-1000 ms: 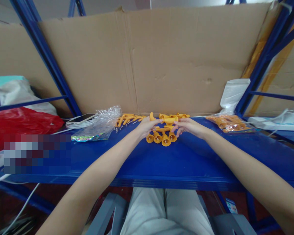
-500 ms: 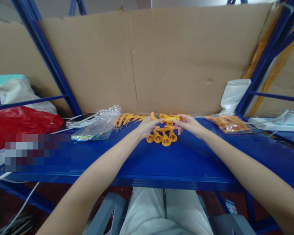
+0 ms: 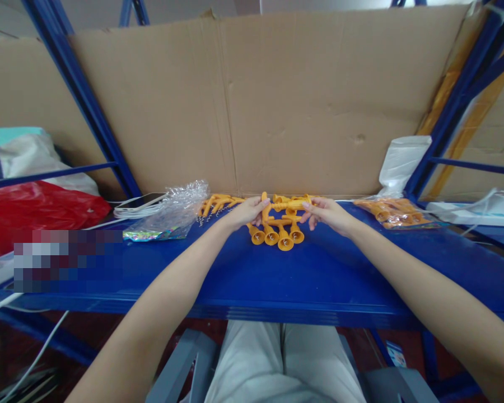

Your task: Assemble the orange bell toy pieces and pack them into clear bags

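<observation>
Above the back of the blue shelf, my left hand (image 3: pixel 251 213) is closed on the yellow cross handle (image 3: pixel 266 210) of a corkscrew. My right hand (image 3: pixel 326 215) pinches the wide end of its yellow bell-shaped body (image 3: pixel 289 206). The corkscrew lies level between the hands, handle to the left; body and handle appear joined, and its metal spiral is hidden. Just below stand several yellow corkscrews (image 3: pixel 285 242) side by side, bell mouths facing me. Left of my left hand, several yellow handles with bare metal spirals (image 3: pixel 219 205) lie in a row. More yellow pieces sit behind the held corkscrew.
A crumpled clear plastic bag (image 3: pixel 168 215) lies left on the blue shelf (image 3: pixel 252 280). At the right is a clear bag of yellow pieces (image 3: pixel 397 212) by a white pouch (image 3: pixel 403 159). Cardboard (image 3: pixel 298 101) walls the back; blue posts (image 3: pixel 84 106) stand at both sides.
The cross handle has turned and now shows more fully, upright. My left hand has shifted slightly left and its grip has moved onto the handle. My right hand has edged right.
</observation>
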